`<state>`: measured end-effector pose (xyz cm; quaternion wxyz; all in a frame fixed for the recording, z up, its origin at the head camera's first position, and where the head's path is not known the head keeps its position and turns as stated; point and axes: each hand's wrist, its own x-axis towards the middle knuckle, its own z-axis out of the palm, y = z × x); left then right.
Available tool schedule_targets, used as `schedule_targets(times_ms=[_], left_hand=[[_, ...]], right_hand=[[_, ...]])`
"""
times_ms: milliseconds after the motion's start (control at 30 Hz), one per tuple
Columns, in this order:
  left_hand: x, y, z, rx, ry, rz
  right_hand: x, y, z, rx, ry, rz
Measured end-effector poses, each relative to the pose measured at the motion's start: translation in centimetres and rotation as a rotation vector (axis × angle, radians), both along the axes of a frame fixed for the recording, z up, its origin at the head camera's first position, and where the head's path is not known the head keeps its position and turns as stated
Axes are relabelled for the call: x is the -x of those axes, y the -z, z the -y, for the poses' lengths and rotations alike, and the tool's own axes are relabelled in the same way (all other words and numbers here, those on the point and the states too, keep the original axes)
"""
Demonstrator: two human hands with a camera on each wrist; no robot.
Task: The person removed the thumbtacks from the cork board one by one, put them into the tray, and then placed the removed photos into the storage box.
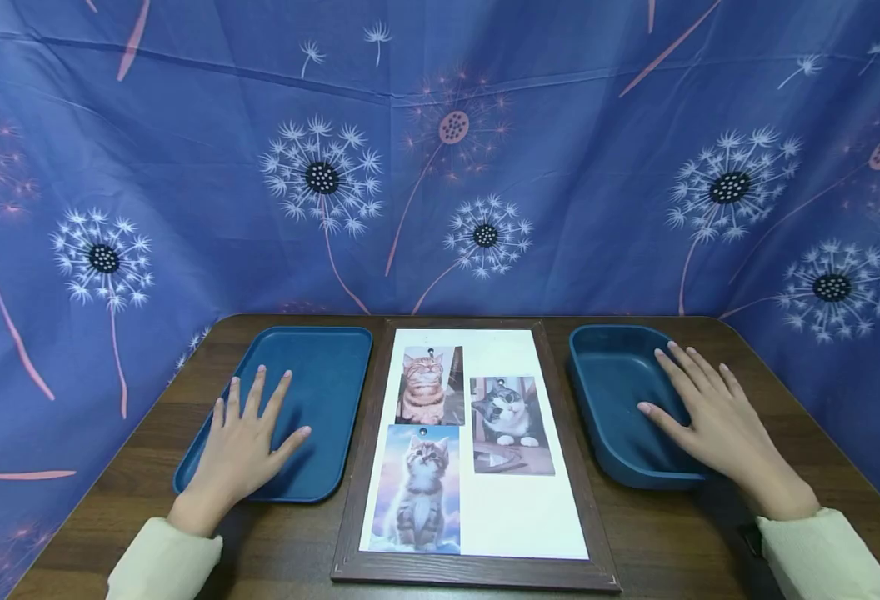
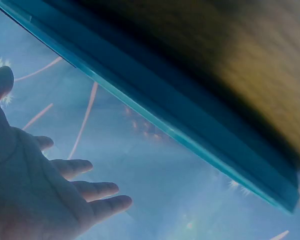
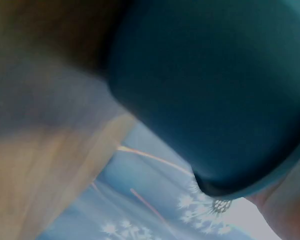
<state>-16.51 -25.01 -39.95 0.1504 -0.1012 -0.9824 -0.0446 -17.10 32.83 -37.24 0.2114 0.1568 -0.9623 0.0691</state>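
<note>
My left hand point(image 1: 241, 442) is spread with straight fingers above a shallow blue tray point(image 1: 320, 367); in the left wrist view its palm point(image 2: 35, 185) stands apart from the tray's rim point(image 2: 140, 110). On the other side, my right hand point(image 1: 717, 421) has its fingers extended over the right part of a deeper blue bin point(image 1: 616, 375). Neither hand holds anything. Between them lies a dark-framed white board point(image 1: 515, 521) bearing an orange cat photo point(image 1: 422, 387), a grey-and-white cat photo point(image 1: 511, 425) and a kitten picture point(image 1: 421, 492). A small dark pin sits at the top of each picture.
Everything stands on a dark wooden table point(image 1: 290, 542) with rounded far corners. A blue curtain point(image 1: 560, 250) printed with dandelions hangs behind and along both sides. The board's frame runs close to the tray on its left and the bin on its right.
</note>
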Motion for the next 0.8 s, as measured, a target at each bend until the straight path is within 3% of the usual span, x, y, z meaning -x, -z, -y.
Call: schedule_targets(times_ms=[300,800], left_hand=[[0.5,-0.7,-1.6,0.022,0.032,0.009],[1.5,-1.2,-4.3,0.039,0.113,-0.033]], right_hand=[[1.1,-1.6,1.9,-0.012,-0.090,-0.045],[1.8,-2.1,5.5,-0.050,-0.187,-0.061]])
